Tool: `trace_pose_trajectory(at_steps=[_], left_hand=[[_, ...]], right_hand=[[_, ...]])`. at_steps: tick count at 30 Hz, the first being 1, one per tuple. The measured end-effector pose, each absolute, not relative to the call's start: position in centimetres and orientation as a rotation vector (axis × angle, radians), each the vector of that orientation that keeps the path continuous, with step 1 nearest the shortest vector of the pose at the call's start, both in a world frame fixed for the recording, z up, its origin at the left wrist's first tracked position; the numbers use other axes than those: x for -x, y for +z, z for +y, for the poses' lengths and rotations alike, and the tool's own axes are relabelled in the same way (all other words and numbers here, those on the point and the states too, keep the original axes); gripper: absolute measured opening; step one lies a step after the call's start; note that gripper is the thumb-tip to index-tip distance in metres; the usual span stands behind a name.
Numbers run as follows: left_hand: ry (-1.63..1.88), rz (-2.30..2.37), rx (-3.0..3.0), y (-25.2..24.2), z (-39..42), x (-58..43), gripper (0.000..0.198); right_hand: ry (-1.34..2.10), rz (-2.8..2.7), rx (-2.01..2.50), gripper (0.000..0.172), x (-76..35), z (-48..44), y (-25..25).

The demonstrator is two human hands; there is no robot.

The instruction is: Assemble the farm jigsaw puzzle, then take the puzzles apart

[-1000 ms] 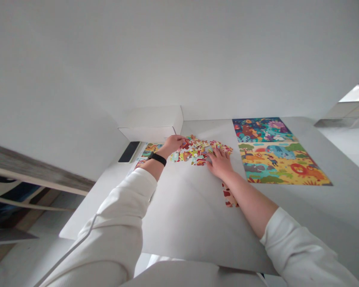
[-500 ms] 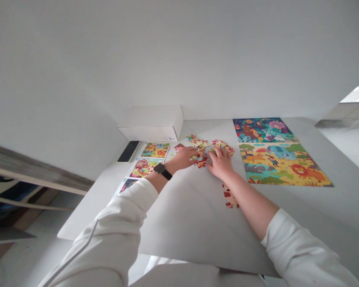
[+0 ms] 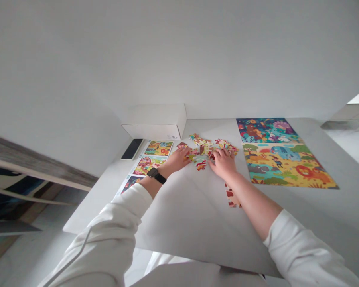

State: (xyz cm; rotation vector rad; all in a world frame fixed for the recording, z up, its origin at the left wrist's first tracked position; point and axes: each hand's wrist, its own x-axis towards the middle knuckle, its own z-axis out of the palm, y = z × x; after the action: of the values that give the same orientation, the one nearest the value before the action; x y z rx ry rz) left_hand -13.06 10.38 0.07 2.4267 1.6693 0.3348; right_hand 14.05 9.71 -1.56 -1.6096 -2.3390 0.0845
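A loose heap of jigsaw puzzle pieces, mostly red, yellow and pale green, lies on the white table between my hands. At the heap's left side, my left hand, with a black watch on the wrist, rests with its fingers stretched over the pieces. My right hand is spread over the right part of the heap, thumb apart from the fingers. Neither hand lifts a piece that I can see; what lies under the fingers is hidden. Under my right forearm, partly covered, are pink puzzle pieces with dark red spots.
Two finished animal puzzles, one dark blue and one yellow, lie to the right. A white box stands at the back left against the wall. Beside it are a phone and a sheet of small pictures.
My left hand has drawn back left from the heap's middle, uncovering pieces there. My right hand stays over the right side. The whole view has shifted slightly.
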Motion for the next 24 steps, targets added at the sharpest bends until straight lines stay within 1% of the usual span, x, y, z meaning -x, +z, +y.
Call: trace_pose_trajectory(at_steps=[3, 7, 15, 17, 22, 24], left_hand=[[0.343, 1.680, -2.428, 0.3, 10.3, 13.2, 0.059], [0.360, 1.671, -2.421, 0.5, 10.3, 13.5, 0.062], [0.443, 1.650, -2.477, 0.7, 11.9, 13.0, 0.045], [0.418, 1.676, -2.501, 0.8, 12.6, 12.2, 0.043], [0.280, 1.730, -2.488, 1.2, 13.9, 9.6, 0.049], [0.268, 1.715, -2.465, 1.3, 14.1, 8.7, 0.048]], right_hand=[[0.072, -2.308, 1.633, 0.034, -14.1, 9.8, -1.6], [0.077, -2.295, 1.636, 0.034, -14.1, 9.9, -1.6], [0.127, -2.345, 1.486, 0.025, -14.2, 9.8, -1.6], [0.146, -2.361, 1.463, 0.021, -14.2, 9.8, -1.5], [0.173, -2.377, 1.371, 0.013, -14.3, 9.8, -1.2], [0.176, -2.354, 1.342, 0.011, -14.3, 9.9, -1.4]])
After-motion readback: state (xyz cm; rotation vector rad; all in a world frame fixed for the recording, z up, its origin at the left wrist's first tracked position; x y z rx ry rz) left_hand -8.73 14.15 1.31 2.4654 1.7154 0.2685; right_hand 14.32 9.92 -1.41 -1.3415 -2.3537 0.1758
